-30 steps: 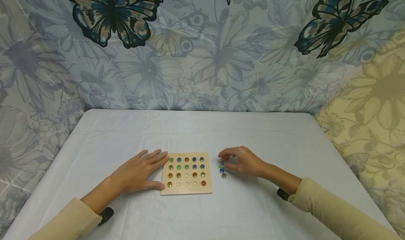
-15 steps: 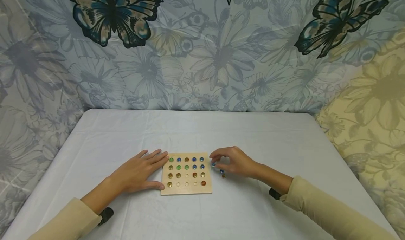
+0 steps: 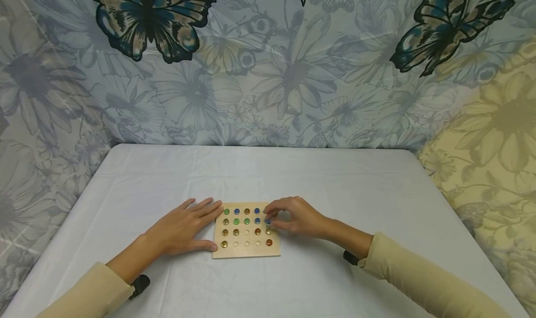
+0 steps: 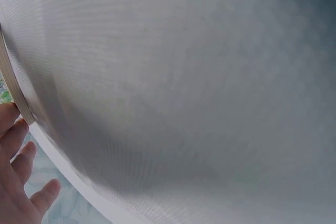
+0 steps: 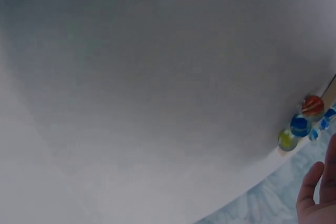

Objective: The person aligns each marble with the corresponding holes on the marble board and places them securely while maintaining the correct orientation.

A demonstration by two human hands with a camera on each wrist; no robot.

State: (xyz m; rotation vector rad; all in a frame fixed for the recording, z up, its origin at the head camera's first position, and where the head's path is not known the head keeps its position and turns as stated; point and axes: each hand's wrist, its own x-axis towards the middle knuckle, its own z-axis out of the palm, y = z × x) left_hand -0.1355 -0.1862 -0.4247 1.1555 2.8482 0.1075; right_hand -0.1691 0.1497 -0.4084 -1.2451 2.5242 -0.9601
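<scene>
My left hand (image 3: 188, 229) lies with spread fingers at the left edge of a light wooden marble board (image 3: 247, 252), fingertips on its far left corner and thumb at its near left side. Green, blue and amber glass marbles sit in the board's hollows. Over the board's right edge, my right hand (image 3: 299, 219) pinches a blue marble (image 3: 268, 221) between thumb and fingertips, partly covered by them. An orange-red marble (image 5: 313, 107), a blue marble (image 5: 301, 125) and a yellow-green marble (image 5: 287, 140) lie beside the board in the right wrist view; the right hand hides them in the head view.
A white cloth (image 3: 335, 280) covers the table. Behind it hangs a fabric backdrop (image 3: 268, 90) with butterflies and flowers. In the near rows of the board, several hollows hold no marble. An orange marble (image 3: 269, 242) sits at its near right corner.
My right hand has picked up a blue marble from the loose group and moved left with it, onto the board's right edge. My left hand has stayed in place.
</scene>
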